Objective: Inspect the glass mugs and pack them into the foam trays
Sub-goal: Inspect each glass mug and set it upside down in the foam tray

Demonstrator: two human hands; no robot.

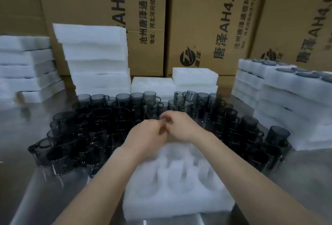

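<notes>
1. Evidently you were at the inspection step. Your left hand (145,136) and right hand (183,125) hovered close together over the 12 o'clock edge of the white foam tray with round pockets (179,205). The tray lay at 6 o'clock on the brushed steel table (36,188).
2. Both sets of fingers were curled inward around something small, pale and glassy. Because of motion blur, I could not tell whether either hand truly gripped it, or whether it was a mug.
3. The smoky grey glass mugs (100,125) crowded the table around the tray, from 9 through 12 to 3 o'clock, packed against one another.
4. Most stood upright with mouths up and long axis vertical, and the back-row handles pointed toward 3 o'clock.
5. The tray's pockets faced up and looked unfilled, with its longer side running 9 to 3.
6. Next, I judge, you needed to lower a checked mug base-first, axis vertical, into a pocket without striking its neighbours.
</notes>
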